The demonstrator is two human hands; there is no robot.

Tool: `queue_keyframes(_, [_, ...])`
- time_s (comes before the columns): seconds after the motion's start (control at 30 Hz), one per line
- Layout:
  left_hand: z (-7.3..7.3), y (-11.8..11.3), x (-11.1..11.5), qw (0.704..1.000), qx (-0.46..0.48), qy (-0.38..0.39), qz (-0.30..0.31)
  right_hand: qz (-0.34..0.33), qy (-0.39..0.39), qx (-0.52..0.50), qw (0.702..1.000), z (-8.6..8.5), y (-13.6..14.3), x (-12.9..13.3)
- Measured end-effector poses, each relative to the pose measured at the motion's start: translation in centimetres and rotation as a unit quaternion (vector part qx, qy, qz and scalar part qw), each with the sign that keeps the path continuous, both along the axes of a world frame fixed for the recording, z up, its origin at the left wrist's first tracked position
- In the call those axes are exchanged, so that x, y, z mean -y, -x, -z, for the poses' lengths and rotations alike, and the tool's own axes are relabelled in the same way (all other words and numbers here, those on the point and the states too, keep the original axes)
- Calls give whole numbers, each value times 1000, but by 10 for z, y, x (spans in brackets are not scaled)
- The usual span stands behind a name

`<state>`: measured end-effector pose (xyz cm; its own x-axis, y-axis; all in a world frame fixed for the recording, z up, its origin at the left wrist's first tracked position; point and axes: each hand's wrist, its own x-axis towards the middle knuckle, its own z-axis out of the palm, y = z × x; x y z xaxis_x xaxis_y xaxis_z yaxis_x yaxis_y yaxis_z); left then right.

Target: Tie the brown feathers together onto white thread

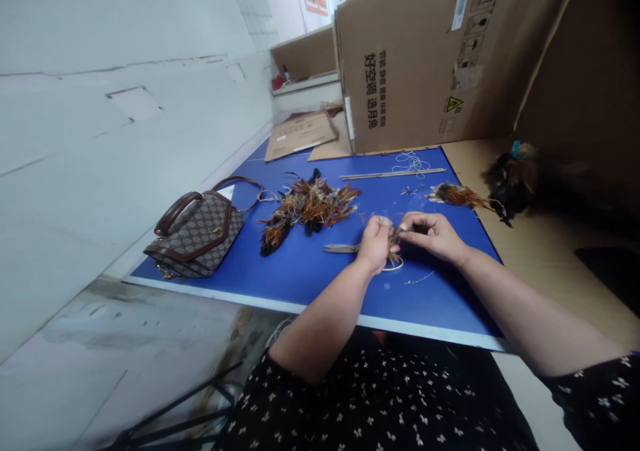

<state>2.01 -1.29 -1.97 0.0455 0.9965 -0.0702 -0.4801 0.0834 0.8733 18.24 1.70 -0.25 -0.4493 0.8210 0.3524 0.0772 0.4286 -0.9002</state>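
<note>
My left hand (376,243) is closed with its fingertips together around a small tuft of brown feathers (394,237). Close against it, my right hand (434,236) pinches the dark end of the same tuft; how the feathers are joined is too small to see. A pair of scissors (341,248) shows its blades to the left of my left hand and a pale loop below it. Whether the scissors lie under the hand or in it I cannot tell. A pile of brown and black feathers (313,204) spreads to the left, and a smaller feather bunch (457,195) lies right.
A patterned handbag (197,234) with a brown strap stands at the left of the blue table (300,277). Thin sticks (393,173) and tangled thread (413,163) lie farther back. A large cardboard box (415,71) rises behind. Dark feathers (513,177) sit at the right.
</note>
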Motion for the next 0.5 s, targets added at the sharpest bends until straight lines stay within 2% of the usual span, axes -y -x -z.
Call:
queue_keyframes(0.2, [-1,0,4,996,-4,-9,89,37,-81,70,994,-5,-8,-4])
queue_keyframes(0.33, [4,1,3,995,-32,-11,98,61,-130,86,986,-5,-5,-3])
queue_keyframes(0.4, [4,1,3,994,-37,-4,108,63,-136,91,984,-4,-4,-2])
queue_keyframes(0.5, [4,2,2,992,-21,9,124,66,-95,78,990,-2,-1,-2])
